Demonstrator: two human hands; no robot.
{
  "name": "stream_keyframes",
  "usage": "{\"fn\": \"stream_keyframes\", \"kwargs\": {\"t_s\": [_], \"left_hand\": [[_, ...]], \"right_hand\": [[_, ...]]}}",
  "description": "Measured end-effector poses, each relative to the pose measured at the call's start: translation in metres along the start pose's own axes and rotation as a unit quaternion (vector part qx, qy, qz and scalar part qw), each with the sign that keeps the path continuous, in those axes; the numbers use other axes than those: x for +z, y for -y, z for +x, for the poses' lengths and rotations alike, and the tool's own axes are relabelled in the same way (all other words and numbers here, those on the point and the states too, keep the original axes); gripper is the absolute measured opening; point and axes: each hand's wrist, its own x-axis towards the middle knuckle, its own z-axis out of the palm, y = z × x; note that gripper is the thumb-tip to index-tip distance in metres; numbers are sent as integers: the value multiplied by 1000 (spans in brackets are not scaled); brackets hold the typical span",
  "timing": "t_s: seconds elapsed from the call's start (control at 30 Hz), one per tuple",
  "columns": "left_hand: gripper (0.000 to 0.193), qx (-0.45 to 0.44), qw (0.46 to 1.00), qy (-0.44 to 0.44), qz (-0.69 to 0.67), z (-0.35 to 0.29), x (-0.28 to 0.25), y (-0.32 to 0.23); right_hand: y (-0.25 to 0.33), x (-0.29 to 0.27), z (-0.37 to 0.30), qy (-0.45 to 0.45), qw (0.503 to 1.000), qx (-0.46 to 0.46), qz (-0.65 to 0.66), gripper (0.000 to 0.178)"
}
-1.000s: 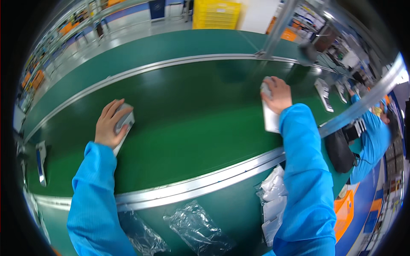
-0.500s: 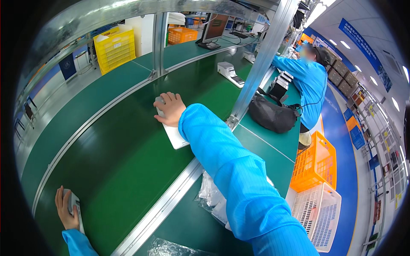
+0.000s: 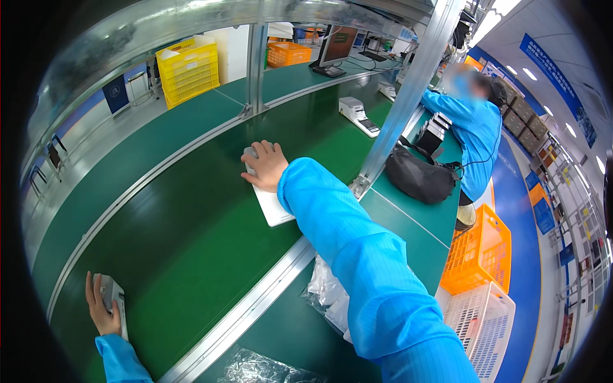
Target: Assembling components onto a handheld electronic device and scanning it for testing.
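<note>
My right hand [image 3: 265, 165] is laid over the raised grey end of a white device [image 3: 276, 209], its fingers curled round that end. The flat white part of this device sticks out below my wrist, on a dark green belt [image 3: 191, 255]. At the lower left, my left hand [image 3: 103, 309] grips a second grey-and-white device [image 3: 116, 295], with the thumb on its near side and the fingers along the far side. Farther up the belt stands a similar white device [image 3: 357, 116] with a dark screen, untouched. My palms hide part of both held devices.
A metal rail [image 3: 255, 303] edges the belt, and an upright metal post [image 3: 405, 96] rises at right. Clear plastic bags [image 3: 329, 290] and a black bag [image 3: 418, 175] lie on the near bench. Orange [image 3: 482, 249] and white crates [image 3: 482, 319] stand beside it. A co-worker [image 3: 476, 140] sits beyond.
The view has turned slightly, so most of the scene sits farther right. Both hands stay on their devices; no grip has visibly changed.
</note>
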Motion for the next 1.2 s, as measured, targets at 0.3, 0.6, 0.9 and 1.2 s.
{"fn": "stream_keyframes", "kwargs": {"t_s": [0.3,0.6,0.9,1.2], "left_hand": [[63,-56,998,-6,-26,-8,-4,8],[65,-88,996,1,-22,-22,-8,27],[89,-253,955,-52,-145,-44,7,33],[86,-393,899,151,117,-73,-13,59]], "right_hand": [[8,2,0,-37,999,-14,14,40],[27,-2,-2,-36,999,11,-7,37],[92,-16,-26,-18,937,340,79,95],[100,-35,-40,201,851,470,122,90]]}}
